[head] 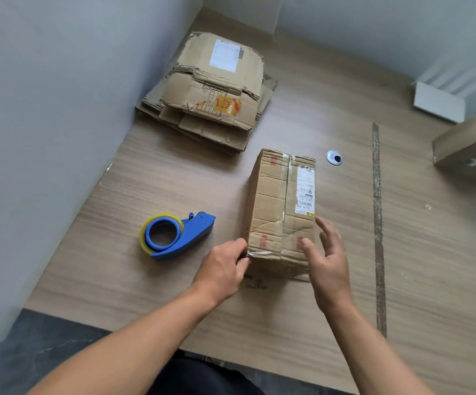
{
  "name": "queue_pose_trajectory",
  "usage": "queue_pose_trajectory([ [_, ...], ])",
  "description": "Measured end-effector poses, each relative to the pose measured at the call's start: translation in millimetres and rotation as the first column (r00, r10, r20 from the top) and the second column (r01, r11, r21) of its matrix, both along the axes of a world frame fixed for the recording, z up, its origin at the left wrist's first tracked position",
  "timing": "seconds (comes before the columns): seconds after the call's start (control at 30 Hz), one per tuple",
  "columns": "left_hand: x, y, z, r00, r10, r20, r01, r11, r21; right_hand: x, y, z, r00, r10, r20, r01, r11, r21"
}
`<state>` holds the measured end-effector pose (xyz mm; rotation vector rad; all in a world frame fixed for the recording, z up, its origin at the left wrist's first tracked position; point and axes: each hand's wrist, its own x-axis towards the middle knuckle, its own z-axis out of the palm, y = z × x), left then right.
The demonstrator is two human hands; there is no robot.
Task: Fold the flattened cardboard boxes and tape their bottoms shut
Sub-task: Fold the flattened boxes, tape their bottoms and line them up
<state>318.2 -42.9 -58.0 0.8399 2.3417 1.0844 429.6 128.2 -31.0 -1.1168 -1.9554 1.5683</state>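
Left grip [225, 266] pinches the near corner of the box [282, 201]. Right grip [326, 252], open, flanks it. Its long axis runs away.

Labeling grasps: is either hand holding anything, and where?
Left hand pinches the cardboard box at its near left corner. Right hand, fingers straight, holds nothing.

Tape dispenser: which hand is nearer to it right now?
Left. The left hand grips the near-left corner of the folded box, just right of the tape dispenser. The right hand, fingers spread, is at the box's right side, farther away.
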Motion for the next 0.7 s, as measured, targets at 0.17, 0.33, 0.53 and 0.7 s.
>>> queue_pose_trajectory([
  [0.17, -7.9, -0.5, 4.2, 0.999, -0.032, 0.040, 0.035, 0.997, -0.070, 12.4, -19.6, -17.6, 0.991, 0.071, 0.109, -0.055, 0.987, -0.150],
  [0.33, 3.1, 6.9, 11.9, 0.957, 0.135, 0.255, -0.104, 0.986, -0.132, 9.2, -25.4, -19.7, 0.992, 0.003, 0.128, 0.019, 0.985, -0.173],
  [0.53, 33.2, 37.7, 14.8, 0.931, 0.316, 0.181, -0.296, 0.947, -0.128, 6.4, -34.5, -21.4, 0.991, -0.097, 0.096, 0.106, 0.990, -0.097],
  [0.7, 30.2, 40.3, 11.2, 0.919, 0.350, 0.184, -0.327, 0.934, -0.143, 8.6, -28.4, -30.2, 0.988, -0.137, 0.072, 0.146, 0.980, -0.136],
])
